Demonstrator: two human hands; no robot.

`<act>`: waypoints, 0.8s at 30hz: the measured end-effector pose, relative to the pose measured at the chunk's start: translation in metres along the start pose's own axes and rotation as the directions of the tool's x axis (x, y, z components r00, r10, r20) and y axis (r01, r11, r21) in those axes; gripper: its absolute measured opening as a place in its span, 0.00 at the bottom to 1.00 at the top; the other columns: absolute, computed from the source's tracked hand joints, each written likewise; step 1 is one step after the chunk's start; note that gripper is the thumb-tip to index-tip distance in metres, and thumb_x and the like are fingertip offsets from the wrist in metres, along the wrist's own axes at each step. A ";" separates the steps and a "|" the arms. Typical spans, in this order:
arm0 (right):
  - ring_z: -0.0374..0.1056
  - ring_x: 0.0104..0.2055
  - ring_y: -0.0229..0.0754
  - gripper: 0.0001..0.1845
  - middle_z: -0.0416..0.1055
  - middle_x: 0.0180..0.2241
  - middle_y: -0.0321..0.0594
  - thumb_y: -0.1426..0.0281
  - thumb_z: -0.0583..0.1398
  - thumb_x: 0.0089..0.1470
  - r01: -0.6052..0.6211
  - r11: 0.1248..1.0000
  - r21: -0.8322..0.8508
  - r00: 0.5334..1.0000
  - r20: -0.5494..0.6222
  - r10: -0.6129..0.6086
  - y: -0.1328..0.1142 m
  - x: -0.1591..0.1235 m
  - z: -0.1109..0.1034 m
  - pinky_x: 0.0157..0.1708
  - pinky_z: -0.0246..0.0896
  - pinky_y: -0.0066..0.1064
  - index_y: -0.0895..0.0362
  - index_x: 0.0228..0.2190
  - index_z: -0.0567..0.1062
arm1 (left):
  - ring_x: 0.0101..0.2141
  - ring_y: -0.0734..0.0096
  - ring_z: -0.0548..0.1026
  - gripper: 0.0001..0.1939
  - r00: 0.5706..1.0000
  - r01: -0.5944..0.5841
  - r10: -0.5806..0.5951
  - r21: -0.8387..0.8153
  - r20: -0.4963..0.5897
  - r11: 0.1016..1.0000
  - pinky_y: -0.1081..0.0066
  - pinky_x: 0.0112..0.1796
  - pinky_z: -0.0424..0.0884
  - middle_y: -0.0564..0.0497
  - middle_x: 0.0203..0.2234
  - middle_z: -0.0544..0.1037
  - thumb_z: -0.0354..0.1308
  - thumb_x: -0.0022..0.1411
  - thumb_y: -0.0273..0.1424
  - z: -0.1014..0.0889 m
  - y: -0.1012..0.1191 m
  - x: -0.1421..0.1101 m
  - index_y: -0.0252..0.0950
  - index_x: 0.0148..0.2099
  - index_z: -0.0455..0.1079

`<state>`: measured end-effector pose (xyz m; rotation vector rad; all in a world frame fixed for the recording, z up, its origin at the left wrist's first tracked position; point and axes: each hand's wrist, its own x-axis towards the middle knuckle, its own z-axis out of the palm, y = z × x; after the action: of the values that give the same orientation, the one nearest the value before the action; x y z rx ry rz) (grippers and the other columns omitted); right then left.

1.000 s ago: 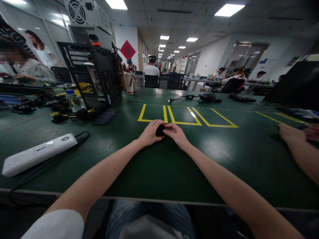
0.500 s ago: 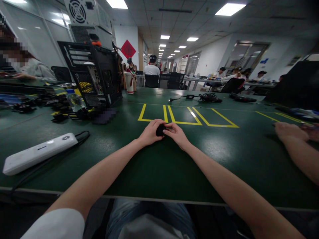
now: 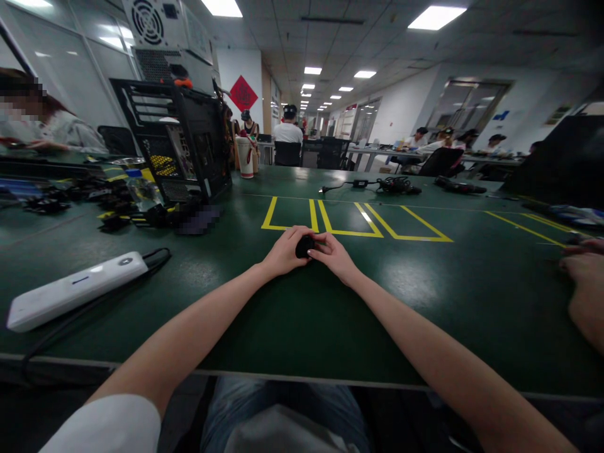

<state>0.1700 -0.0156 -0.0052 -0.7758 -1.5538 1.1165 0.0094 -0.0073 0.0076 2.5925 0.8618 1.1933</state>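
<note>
A small round black object [image 3: 304,246] sits between my two hands over the green table [image 3: 302,314]; its kind is too dark to tell. My left hand [image 3: 287,251] is wrapped round its left side, thumb at the near edge. From the right, my right hand [image 3: 332,255] grips the same object with thumb and fingers pinched at its edge. Both hands are just in front of the yellow tape outlines [image 3: 349,234] on the table. The underside of the object is hidden.
At left lies a white power strip [image 3: 78,289] with a black cable. Behind it stand a black computer case [image 3: 189,138], a clear bottle [image 3: 141,192] and a paper cup [image 3: 245,157]. A coiled black cord [image 3: 396,185] lies at the back. A co-worker's hand [image 3: 585,277] is at right.
My hands and the black object stay in nearly the same place, with a slight shift of my right fingers. The co-worker's hand at right has drawn back towards the right edge.
</note>
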 end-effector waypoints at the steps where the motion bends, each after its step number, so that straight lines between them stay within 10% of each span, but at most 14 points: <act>1: 0.64 0.43 0.38 0.16 0.65 0.39 0.36 0.69 0.61 0.39 0.010 1.000 -0.009 1.000 -0.012 -0.010 0.000 0.000 0.001 0.46 0.57 0.36 0.55 0.34 0.65 | 0.47 0.64 0.61 0.28 1.000 0.001 -0.001 0.001 -0.001 1.000 0.61 0.48 0.59 0.48 0.44 0.62 0.58 0.44 0.24 0.000 0.000 0.000 0.38 0.49 0.55; 24: 0.64 0.40 0.37 0.14 0.65 0.36 0.36 0.68 0.59 0.41 0.008 0.996 -0.092 0.998 -0.068 -0.014 0.000 0.003 0.000 0.45 0.58 0.36 0.55 0.34 0.66 | 0.46 0.63 0.62 0.28 1.000 0.013 -0.013 -0.031 -0.010 0.999 0.60 0.47 0.60 0.48 0.44 0.62 0.58 0.43 0.24 -0.001 0.001 0.001 0.38 0.48 0.55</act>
<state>0.1693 -0.0130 -0.0039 -0.8569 -1.5585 1.0063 0.0096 -0.0074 0.0087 2.5549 0.8546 1.2077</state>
